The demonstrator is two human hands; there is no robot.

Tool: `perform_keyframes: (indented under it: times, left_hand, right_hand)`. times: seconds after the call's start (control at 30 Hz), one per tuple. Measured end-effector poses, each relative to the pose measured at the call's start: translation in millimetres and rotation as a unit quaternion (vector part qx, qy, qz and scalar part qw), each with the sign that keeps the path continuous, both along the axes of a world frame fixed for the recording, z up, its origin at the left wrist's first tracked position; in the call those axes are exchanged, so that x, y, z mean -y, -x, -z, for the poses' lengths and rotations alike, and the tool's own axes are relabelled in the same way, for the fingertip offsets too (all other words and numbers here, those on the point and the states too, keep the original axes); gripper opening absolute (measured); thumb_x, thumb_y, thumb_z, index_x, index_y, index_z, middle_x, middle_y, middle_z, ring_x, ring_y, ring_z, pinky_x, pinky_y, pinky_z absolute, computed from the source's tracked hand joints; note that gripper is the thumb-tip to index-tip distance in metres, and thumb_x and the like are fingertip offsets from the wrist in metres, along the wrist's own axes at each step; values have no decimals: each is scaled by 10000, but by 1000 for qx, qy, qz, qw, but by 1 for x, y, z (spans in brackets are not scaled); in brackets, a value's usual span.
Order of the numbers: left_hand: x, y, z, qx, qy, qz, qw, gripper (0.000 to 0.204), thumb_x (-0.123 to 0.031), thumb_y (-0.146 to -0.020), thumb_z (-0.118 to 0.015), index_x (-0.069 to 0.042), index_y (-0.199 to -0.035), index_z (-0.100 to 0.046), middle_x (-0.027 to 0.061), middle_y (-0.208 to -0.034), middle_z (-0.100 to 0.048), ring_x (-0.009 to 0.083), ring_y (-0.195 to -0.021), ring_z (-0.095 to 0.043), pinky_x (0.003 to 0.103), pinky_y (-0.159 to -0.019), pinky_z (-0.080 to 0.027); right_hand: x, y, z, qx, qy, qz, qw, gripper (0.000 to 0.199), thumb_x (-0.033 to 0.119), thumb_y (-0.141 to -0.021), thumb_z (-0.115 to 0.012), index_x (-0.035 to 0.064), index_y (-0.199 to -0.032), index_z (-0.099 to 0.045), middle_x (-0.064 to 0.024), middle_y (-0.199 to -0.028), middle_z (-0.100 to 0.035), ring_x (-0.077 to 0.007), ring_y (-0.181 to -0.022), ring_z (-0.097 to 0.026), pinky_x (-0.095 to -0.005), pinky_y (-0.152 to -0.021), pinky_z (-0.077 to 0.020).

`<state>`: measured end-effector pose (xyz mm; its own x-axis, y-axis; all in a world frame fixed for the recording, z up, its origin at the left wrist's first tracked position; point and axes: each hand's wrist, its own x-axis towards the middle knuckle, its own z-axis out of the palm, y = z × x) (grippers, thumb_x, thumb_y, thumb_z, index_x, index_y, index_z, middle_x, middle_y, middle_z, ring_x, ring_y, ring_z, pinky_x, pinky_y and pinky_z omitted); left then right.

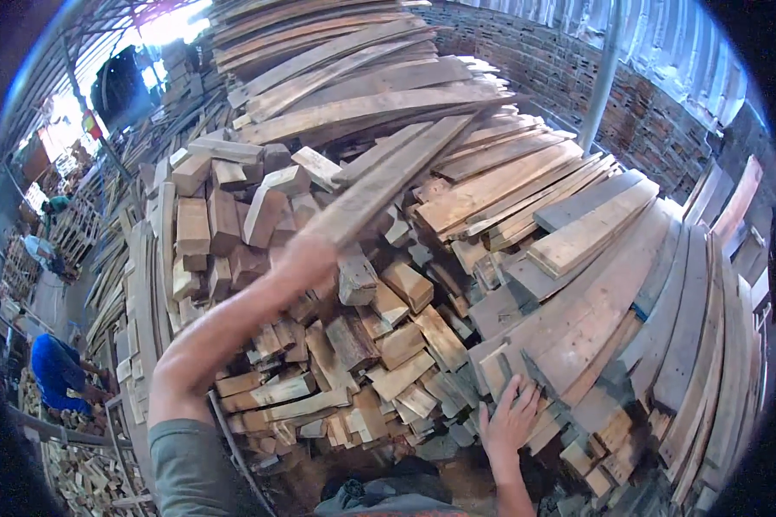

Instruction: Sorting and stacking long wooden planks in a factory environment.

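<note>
My left hand point(309, 257) reaches across the pile, closed round the near end of a long wooden plank point(397, 177). That plank slants up and away to the right, its far end over the stacked boards; motion blurs the hand somewhat. Lower right, my right hand point(510, 418) lies on the ends of some boards, fingers stretched and slightly apart. Just beyond its fingertips is a wide board point(578, 340) running toward the back right. Between my hands lie short wood blocks point(401, 345), stacked unevenly with many cut ends facing me.
A tall stack of long boards point(345, 112) rises at the back. More planks point(698, 327) fan out along the right side. A metal post point(602, 77) stands before a brick wall point(543, 77). At the far left, a person in blue point(56, 375) bends near scrap wood point(86, 478).
</note>
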<state>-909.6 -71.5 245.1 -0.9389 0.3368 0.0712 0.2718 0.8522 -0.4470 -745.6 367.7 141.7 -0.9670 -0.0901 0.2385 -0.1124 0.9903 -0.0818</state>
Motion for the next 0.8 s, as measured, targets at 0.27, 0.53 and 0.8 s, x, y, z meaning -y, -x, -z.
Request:
perform_keyframes:
  times: [0.27, 0.53, 0.8]
  left_hand:
    - [-200, -10, 12, 102, -65, 121, 985, 344, -388, -763, -674, -54, -838, -707, 72, -855, -704, 212, -814, -685, 400, -655, -509]
    - [-114, 49, 66, 53, -518, -205, 829, 654, -568, -954, -377, 17, -963, -670, 265, -937, -663, 394, -947, -642, 483, -835, -482]
    - [-157, 71, 138, 142, -679, -265, 670, 636, -471, -994, -338, 76, -1055, -656, 327, -972, -648, 459, -1021, -623, 462, -899, -461]
  right_hand:
    - [2, 4, 10, -18, 14, -2, 1000, 911, 339, -772, -745, 26, -1486, -275, -295, -1449, -289, -497, -1310, -312, -570, -1087, -284]
    - [2, 8, -1, -17, 25, -1, 1000, 883, 331, -780, -736, 17, -1475, -290, -299, -1430, -301, -496, -1292, -326, -567, -1079, -292]
    - [1, -1, 1, -11, 32, -14, 999, 886, 308, -799, -732, 20, -1487, -253, -316, -1438, -262, -518, -1319, -274, -553, -1077, -283]
